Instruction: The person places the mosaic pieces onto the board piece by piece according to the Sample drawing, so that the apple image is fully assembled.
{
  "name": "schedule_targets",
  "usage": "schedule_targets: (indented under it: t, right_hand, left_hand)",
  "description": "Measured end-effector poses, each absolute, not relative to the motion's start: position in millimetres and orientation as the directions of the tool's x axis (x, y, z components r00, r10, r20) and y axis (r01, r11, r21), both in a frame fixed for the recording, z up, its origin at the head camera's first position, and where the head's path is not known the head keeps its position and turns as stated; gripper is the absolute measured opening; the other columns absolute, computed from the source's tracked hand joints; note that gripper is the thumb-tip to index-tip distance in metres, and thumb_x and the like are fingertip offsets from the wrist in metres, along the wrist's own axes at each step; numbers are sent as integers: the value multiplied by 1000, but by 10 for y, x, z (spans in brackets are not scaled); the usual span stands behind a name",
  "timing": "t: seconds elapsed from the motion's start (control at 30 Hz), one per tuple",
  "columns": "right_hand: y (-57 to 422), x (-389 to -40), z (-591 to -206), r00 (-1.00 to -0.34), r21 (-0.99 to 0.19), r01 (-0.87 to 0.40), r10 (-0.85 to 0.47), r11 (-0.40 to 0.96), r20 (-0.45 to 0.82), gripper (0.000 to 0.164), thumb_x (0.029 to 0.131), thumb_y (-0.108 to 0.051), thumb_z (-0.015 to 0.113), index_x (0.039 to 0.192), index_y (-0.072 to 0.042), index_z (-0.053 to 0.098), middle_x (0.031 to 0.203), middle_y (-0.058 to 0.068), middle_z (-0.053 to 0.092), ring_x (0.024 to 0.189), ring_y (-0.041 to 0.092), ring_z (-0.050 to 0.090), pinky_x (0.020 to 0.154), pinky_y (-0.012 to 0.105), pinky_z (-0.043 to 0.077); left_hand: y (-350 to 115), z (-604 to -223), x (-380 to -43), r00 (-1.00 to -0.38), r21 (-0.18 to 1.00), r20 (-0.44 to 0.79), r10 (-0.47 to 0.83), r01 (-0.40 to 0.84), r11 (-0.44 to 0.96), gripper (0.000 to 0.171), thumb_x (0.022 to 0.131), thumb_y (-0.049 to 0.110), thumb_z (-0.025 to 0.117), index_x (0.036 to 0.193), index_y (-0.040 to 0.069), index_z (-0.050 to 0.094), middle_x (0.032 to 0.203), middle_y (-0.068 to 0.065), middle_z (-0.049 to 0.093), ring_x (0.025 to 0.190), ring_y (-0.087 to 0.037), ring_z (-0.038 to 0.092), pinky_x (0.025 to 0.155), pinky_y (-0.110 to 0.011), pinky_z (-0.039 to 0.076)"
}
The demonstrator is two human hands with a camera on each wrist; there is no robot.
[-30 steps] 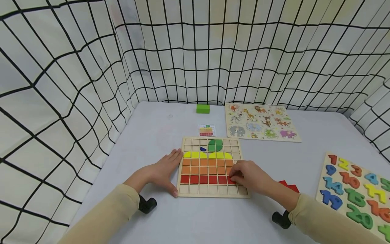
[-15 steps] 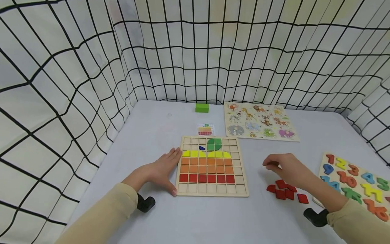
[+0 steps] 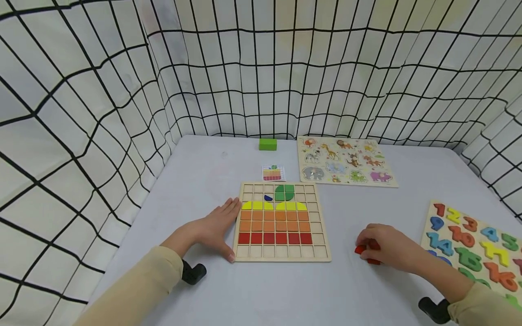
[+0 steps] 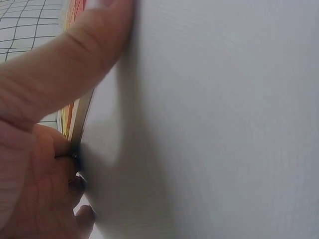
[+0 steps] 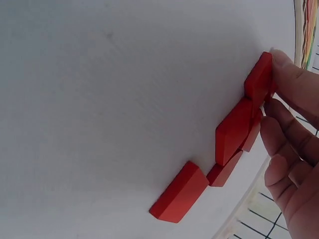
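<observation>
My left hand (image 3: 214, 228) lies on the table with fingers extended, touching the left edge of a wooden grid board (image 3: 321, 228). Rows of red tiles (image 3: 269, 238), orange tiles (image 3: 275, 221) and yellow pieces (image 3: 258, 206) fill part of it, with a green shape (image 3: 284, 193) and a small blue piece (image 3: 268, 198) above. To the right of the board, my right hand (image 3: 387, 246) has its fingers curled over a loose pile of red tiles (image 5: 237, 127). Thumb and fingertips pinch a red tile (image 5: 259, 79) at the pile's end, partly hidden behind them.
A small picture card (image 3: 273, 173) lies behind the board, and a green block (image 3: 268, 144) stands farther back. An animal puzzle (image 3: 346, 163) sits at the back right. At the right is a number puzzle (image 3: 469, 235). Black netting (image 3: 277, 93) surrounds the table.
My right hand has moved from the board's red row out to the red tiles at the right and down onto them. A sixth red tile stays in the row. My left hand keeps its place.
</observation>
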State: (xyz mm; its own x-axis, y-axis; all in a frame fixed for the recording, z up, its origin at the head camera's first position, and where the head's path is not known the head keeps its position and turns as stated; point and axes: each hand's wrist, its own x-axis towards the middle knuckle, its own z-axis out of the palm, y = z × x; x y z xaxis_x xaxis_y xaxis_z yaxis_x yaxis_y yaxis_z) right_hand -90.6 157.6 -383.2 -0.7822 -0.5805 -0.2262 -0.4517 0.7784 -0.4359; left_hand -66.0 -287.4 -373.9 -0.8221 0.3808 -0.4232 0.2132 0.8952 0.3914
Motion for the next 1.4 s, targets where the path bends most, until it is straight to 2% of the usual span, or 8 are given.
schedule_targets:
  t: [0.23,0.37,0.47,0.67,0.9,1.13,1.27,1.4]
  right_hand:
    - [1487,-901,-3828,-757,-462,-499,-628,734,-180,20,85,-10,82,94,-20,67,89,-12,64,80,6,55,71,22,57]
    - [1412,-913,-3790,-730,-511,-534,-672,674,-123,20,90,-4,75,101,-20,71,96,-11,70,85,2,59,77,22,59]
    - [1293,-933,-3744,-718,-588,-519,-689,621,-93,21,93,-5,73,107,-20,75,103,-9,71,90,2,61,80,21,59]
    - [810,-935,-3692,-697,-698,-463,-711,545,-92,7,92,-16,76,99,-18,75,99,-7,69,90,6,60,79,18,57]
    - [165,-907,-3723,-672,-747,-433,-733,504,-105,21,90,-9,78,108,-13,66,102,-3,67,91,12,62,83,19,56]
    - [-225,-850,-3735,-591,-774,-491,-805,401,-42,24,91,-6,77,115,-11,75,108,0,75,93,11,62,83,18,56]
    - [-335,-819,-3732,-611,-771,-486,-791,412,-37,32,89,-7,79,118,-10,69,105,1,73,89,11,61,79,17,55]
    - [-409,-807,-3723,-614,-793,-462,-788,398,-39,27,89,-7,79,114,-12,69,103,-1,72,90,11,64,81,17,55]
  left_hand:
    - [-2914,-3754,-634,-822,392,-421,382,215,895,138,68,46,94,162,-4,7,172,-21,2,160,-39,-3,129,-57,10]
    - [-2926,-3743,-632,-820,388,-425,382,216,896,138,68,46,94,162,-3,7,172,-21,2,160,-39,-3,129,-57,10]
    - [-2927,-3729,-638,-819,384,-430,380,215,898,138,68,46,94,162,-4,6,172,-21,2,160,-38,-3,130,-57,9]
    - [-2921,-3727,-654,-821,389,-429,377,209,897,137,68,45,94,163,-3,7,173,-20,3,161,-38,-3,130,-57,8]
    - [-2907,-3765,-657,-819,387,-430,379,213,897,137,68,46,94,163,-3,7,173,-19,2,161,-37,-3,130,-56,9]
    - [-2893,-3749,-655,-816,390,-426,390,223,893,137,69,47,93,163,-3,7,173,-19,1,161,-37,-3,130,-56,9]
    - [-2894,-3747,-660,-818,393,-426,387,218,893,136,69,47,93,163,-2,7,173,-19,2,161,-37,-3,130,-55,9]
    - [-2904,-3762,-661,-818,389,-431,381,213,896,137,68,47,93,163,-2,7,173,-18,1,161,-36,-4,130,-55,9]
